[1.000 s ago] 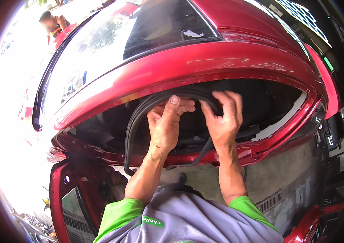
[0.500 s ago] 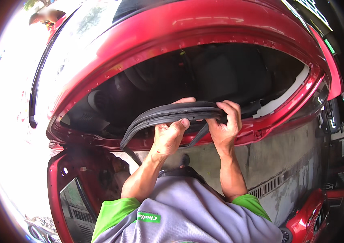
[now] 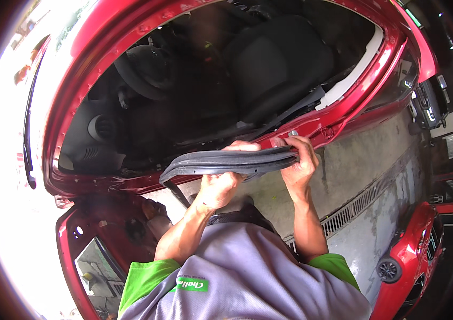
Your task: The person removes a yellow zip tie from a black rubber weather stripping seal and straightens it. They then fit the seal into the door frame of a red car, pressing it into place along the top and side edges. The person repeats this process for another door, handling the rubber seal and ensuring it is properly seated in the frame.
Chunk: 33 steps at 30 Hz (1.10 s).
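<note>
Both hands, left hand (image 3: 220, 186) and right hand (image 3: 298, 162), closed around the rubber seal (image 3: 226, 162), have pulled it down off the red car's door frame (image 3: 344, 114).

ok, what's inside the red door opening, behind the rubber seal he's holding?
Behind the rubber seal, inside the door opening: a dark seat and steering wheel. Both hands and the seal cover part of the sill.

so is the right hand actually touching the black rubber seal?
Touching. Head view shows the right hand with fingers wrapped over the end of the rubber seal.
</note>
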Available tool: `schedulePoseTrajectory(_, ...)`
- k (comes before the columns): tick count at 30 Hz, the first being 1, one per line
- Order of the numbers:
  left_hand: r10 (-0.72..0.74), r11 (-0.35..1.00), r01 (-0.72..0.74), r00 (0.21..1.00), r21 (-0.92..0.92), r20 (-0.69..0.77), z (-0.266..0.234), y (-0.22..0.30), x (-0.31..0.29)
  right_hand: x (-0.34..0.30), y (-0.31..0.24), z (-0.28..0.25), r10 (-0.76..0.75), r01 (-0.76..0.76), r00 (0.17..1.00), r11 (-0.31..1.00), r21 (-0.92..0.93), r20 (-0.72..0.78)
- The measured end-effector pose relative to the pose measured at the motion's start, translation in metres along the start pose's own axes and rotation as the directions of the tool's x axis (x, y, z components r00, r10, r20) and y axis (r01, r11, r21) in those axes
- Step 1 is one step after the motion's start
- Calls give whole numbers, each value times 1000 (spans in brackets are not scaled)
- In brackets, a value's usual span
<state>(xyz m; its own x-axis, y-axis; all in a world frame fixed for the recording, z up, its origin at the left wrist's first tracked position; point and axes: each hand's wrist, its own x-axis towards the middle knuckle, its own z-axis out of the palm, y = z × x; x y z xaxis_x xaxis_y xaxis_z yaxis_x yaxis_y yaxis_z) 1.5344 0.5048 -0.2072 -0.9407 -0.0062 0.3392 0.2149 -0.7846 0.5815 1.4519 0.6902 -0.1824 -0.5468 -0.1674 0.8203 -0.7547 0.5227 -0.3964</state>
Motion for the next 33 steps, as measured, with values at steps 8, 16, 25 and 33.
schedulePoseTrajectory(8, -28, 997, 27, 1000, 76, 7, 39, -47, -25, -36, 33, -59, 234, -244, 964, 967, 70, 128)
schedulePoseTrajectory(16, -9, 1000, 7, 995, -16, -104, 116, -85, -33, -97, 91, -128, 426, -451, 887, 883, 132, 180)
schedulePoseTrajectory(25, 223, 972, -197, 948, 131, -227, 138, -82, -25, -130, 119, -191, 609, -774, 599, 608, 179, 521)
schedulePoseTrajectory(33, 224, 974, -207, 942, 90, -251, 116, -70, 12, -117, 122, -231, 535, -846, 532, 369, 386, 656)
